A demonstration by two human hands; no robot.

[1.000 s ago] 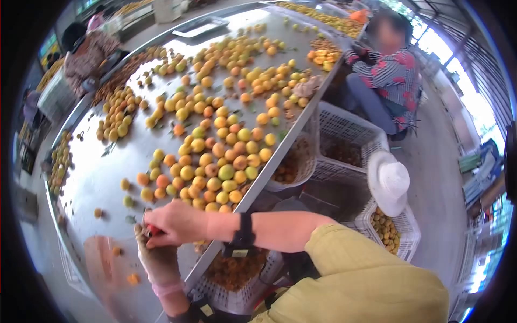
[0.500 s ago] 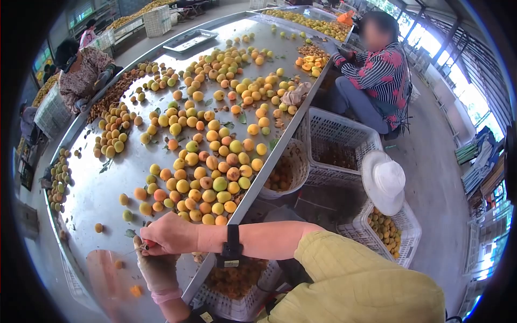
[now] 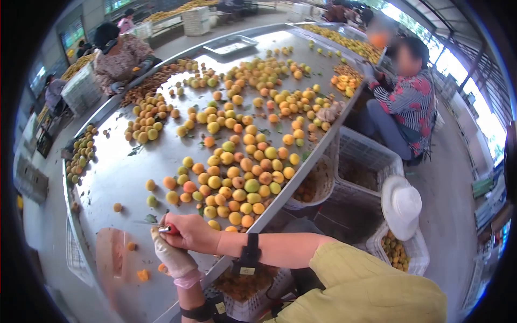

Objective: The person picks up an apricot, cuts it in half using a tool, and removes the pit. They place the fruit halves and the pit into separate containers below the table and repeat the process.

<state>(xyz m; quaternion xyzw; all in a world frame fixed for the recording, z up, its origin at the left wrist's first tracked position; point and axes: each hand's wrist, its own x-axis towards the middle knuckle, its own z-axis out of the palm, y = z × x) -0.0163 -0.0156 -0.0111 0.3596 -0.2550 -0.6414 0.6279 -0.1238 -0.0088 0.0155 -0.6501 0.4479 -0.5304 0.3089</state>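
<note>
My right hand (image 3: pixel 198 233) is closed around the red handle of a small knife (image 3: pixel 172 229). Its thin blade points left, over the fingertips of my left hand (image 3: pixel 176 259). That left hand wears a pale glove with a pink cuff, and its fingers are curled. Whatever they hold is hidden. Both hands are together above the near edge of the metal table (image 3: pixel 107 180). Just beyond them lies a spread of yellow, orange and greenish apricots (image 3: pixel 234 183). An orange fruit piece (image 3: pixel 142 275) and a single small apricot (image 3: pixel 131 246) lie left of my glove.
A translucent reddish sheet (image 3: pixel 110 258) lies at the table's near left. Along the right edge stand a white bucket (image 3: pixel 323 185), crates (image 3: pixel 371 145) and a white hat (image 3: pixel 404 204). Co-workers sit at the right (image 3: pixel 401 102) and far left (image 3: pixel 121 56). A tray (image 3: pixel 230 44) lies at the back.
My view has shifted, so the table and fruit appear farther right. My hands stay together, with the knife blade now showing farther left of the glove. An orange piece shows beside the glove.
</note>
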